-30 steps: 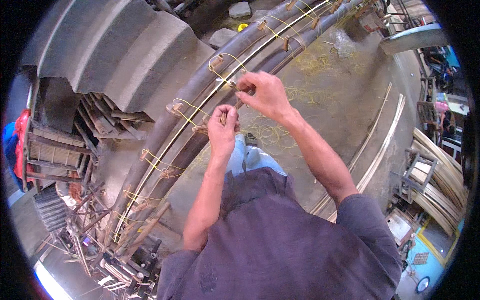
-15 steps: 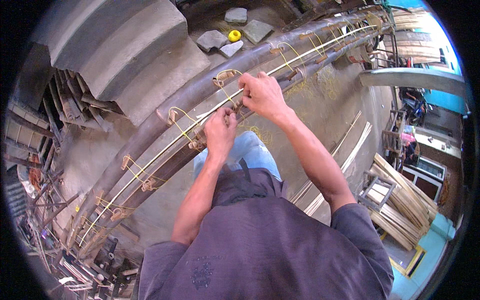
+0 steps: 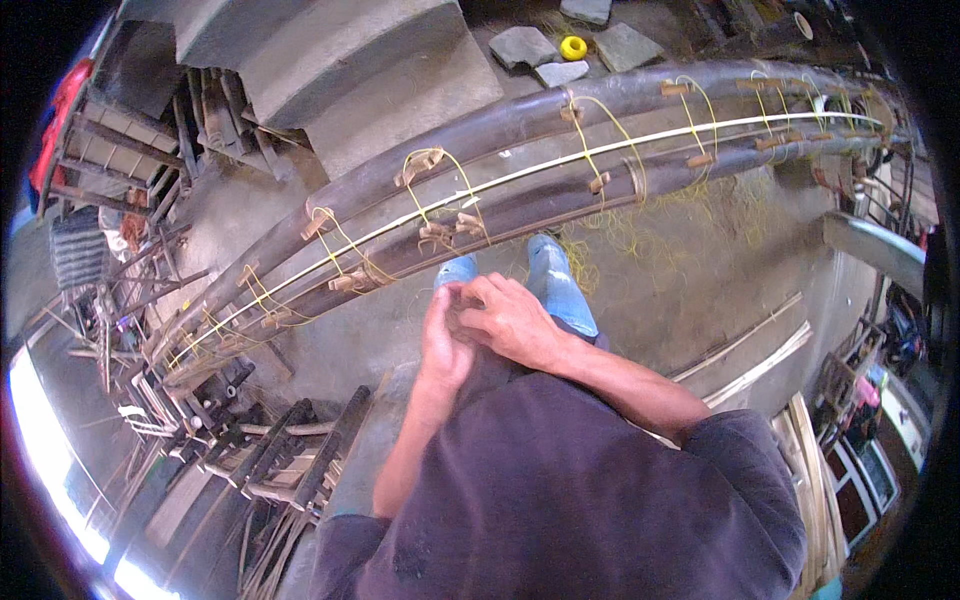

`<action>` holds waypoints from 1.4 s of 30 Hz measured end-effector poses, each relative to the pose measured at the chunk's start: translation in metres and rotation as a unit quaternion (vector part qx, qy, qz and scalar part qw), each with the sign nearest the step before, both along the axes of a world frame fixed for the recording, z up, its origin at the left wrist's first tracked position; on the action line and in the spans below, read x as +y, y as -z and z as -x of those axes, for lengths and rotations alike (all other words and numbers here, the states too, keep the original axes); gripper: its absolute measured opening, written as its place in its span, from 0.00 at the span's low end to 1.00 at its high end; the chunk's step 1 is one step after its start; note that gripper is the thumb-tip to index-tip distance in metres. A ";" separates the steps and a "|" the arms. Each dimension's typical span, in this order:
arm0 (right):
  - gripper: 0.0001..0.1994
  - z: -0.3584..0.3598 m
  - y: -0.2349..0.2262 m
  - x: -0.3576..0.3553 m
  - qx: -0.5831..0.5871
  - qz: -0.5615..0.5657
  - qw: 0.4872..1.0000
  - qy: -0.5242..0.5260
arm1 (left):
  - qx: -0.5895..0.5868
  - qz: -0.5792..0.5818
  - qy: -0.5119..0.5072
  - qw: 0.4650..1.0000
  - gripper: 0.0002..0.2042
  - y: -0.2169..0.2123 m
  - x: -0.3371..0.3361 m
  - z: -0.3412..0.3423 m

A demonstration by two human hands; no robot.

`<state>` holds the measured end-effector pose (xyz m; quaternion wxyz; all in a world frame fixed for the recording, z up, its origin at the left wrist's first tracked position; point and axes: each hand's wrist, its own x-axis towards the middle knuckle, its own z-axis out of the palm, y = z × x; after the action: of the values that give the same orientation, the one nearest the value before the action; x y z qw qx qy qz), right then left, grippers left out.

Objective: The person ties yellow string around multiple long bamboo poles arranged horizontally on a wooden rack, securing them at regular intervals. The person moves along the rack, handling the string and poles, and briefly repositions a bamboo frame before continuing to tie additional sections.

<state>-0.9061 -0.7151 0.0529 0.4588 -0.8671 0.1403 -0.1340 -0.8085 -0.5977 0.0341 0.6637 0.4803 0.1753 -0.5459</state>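
I log left hand [image 3: 443, 342] and right hand [image 3: 512, 325] together, fingers curled, near poles [image 3: 540, 207]; grip: cannot tell whether clenched or holding.

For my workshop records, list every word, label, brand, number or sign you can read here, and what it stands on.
None: no text can be read in the picture.
Long, curved, dark brown poles: no lettering shows.
Yellow ring-shaped roll: none can be made out.
Dark purple-grey cloth shirt: no lettering shows.
Small background items at the right edge: too small and blurred to tell.
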 end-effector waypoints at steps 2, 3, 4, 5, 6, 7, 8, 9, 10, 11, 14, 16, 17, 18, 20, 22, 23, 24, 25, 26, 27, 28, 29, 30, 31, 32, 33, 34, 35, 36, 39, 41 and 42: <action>0.07 0.013 0.002 -0.004 -0.012 -0.027 1.000 0.006 | 0.046 0.020 -0.039 0.998 0.14 -0.002 -0.003 0.017; 0.07 0.016 0.000 -0.008 -0.017 -0.039 0.999 0.009 | 0.070 0.033 -0.059 0.995 0.14 -0.002 -0.004 0.022; 0.08 0.015 0.000 -0.014 -0.002 -0.021 1.000 0.011 | 0.057 0.064 -0.069 0.994 0.15 0.001 -0.008 0.018; 0.08 0.015 -0.007 -0.019 0.003 -0.001 1.000 -0.004 | 0.057 0.081 -0.081 0.992 0.15 -0.001 -0.011 0.017; 0.08 0.013 -0.018 -0.028 0.005 0.025 0.999 -0.019 | 0.054 0.103 -0.092 0.989 0.15 -0.006 -0.019 0.012; 0.08 0.012 -0.023 -0.032 0.007 0.050 0.998 -0.032 | 0.052 0.125 -0.101 0.986 0.15 -0.009 -0.021 0.009; 0.08 0.010 -0.019 -0.033 0.003 0.066 0.997 -0.032 | 0.054 0.129 -0.101 0.985 0.17 -0.009 -0.022 0.006; 0.08 0.009 -0.018 -0.034 -0.007 0.052 0.998 -0.017 | 0.052 0.139 -0.103 0.984 0.17 -0.010 -0.023 0.004; 0.08 0.005 -0.019 -0.034 -0.016 0.038 0.999 -0.001 | 0.052 0.149 -0.102 0.982 0.18 -0.013 -0.025 0.001; 0.08 0.004 -0.024 -0.034 -0.018 0.027 0.999 0.012 | 0.059 0.160 -0.105 0.980 0.19 -0.013 -0.025 0.002; 0.09 -0.008 -0.053 -0.023 0.015 0.098 0.994 0.049 | 0.063 0.230 -0.062 0.969 0.21 -0.007 -0.023 -0.010; 0.09 -0.008 -0.047 -0.012 0.012 0.089 0.993 0.080 | 0.054 0.239 -0.015 0.969 0.21 -0.004 -0.022 -0.016; 0.08 -0.008 -0.045 -0.004 0.014 0.075 0.993 0.093 | 0.052 0.235 0.004 0.971 0.21 -0.001 -0.016 -0.016; 0.08 -0.009 -0.046 -0.001 0.035 0.059 0.992 0.109 | 0.051 0.215 0.000 0.975 0.22 0.001 -0.015 -0.018; 0.08 -0.017 -0.049 -0.004 0.067 0.000 0.988 0.142 | 0.054 0.230 0.011 0.972 0.22 -0.001 -0.017 -0.030; 0.09 -0.018 -0.052 0.001 0.100 -0.052 0.978 0.177 | 0.062 0.262 0.030 0.963 0.18 -0.003 -0.008 -0.035; 0.08 -0.021 -0.055 0.003 0.110 -0.064 0.974 0.188 | 0.053 0.259 0.049 0.963 0.16 -0.002 -0.004 -0.037; 0.08 -0.025 -0.059 0.004 0.120 -0.076 0.970 0.199 | 0.043 0.255 0.067 0.964 0.14 0.000 0.000 -0.040; 0.08 -0.028 -0.062 0.005 0.130 -0.088 0.965 0.210 | 0.033 0.251 0.085 0.964 0.13 0.003 0.001 -0.041; 0.08 -0.030 -0.063 0.006 0.128 -0.095 0.962 0.221 | 0.043 0.237 0.083 0.967 0.09 0.009 0.003 -0.043; 0.08 -0.033 -0.063 0.005 0.126 -0.103 0.959 0.231 | 0.037 0.230 0.084 0.969 0.08 0.017 0.006 -0.044; 0.08 -0.036 -0.063 0.003 0.125 -0.110 0.956 0.240 | 0.032 0.222 0.084 0.971 0.08 0.026 0.009 -0.044; 0.08 -0.040 -0.061 -0.001 0.124 -0.079 0.962 0.230 | 0.025 0.214 0.086 0.973 0.07 0.030 0.011 -0.046; 0.08 -0.044 -0.057 -0.007 0.122 -0.051 0.967 0.219 | 0.026 0.222 0.077 0.972 0.07 0.030 0.012 -0.048; 0.08 -0.049 -0.055 -0.012 0.120 -0.022 0.971 0.207 | 0.028 0.229 0.069 0.970 0.07 0.029 0.012 -0.051; 0.08 -0.054 -0.055 -0.015 0.121 -0.005 0.971 0.207 | 0.030 0.239 0.062 0.969 0.06 0.028 0.011 -0.055; 0.07 -0.058 -0.051 -0.019 0.113 0.029 0.969 0.219 | 0.031 0.238 0.056 0.969 0.06 0.029 0.010 -0.057; 0.07 -0.061 -0.043 -0.022 0.104 0.064 0.965 0.231 | 0.033 0.237 0.050 0.970 0.06 0.030 0.008 -0.058; 0.06 -0.064 -0.036 -0.025 0.096 0.098 0.960 0.243 | 0.034 0.237 0.043 0.970 0.06 0.029 0.007 -0.059; 0.06 -0.066 -0.031 -0.028 0.100 0.126 0.955 0.248 | 0.040 0.230 0.039 0.971 0.06 0.027 0.007 -0.060; 0.07 -0.073 -0.027 -0.027 0.110 0.213 0.936 0.257 | 0.056 0.223 0.026 0.973 0.07 0.019 0.009 -0.064; 0.09 -0.077 -0.031 -0.022 0.113 0.280 0.919 0.254 | 0.065 0.231 0.013 0.971 0.09 0.015 0.012 -0.067; 0.10 -0.077 -0.037 -0.017 0.099 0.253 0.931 0.243 | 0.066 0.239 0.009 0.969 0.10 0.014 0.015 -0.069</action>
<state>-0.8294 -0.7323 0.0898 0.1620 -0.9027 0.3525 -0.1862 -0.7395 -0.5828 0.0204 0.7415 0.2724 0.0786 -0.6081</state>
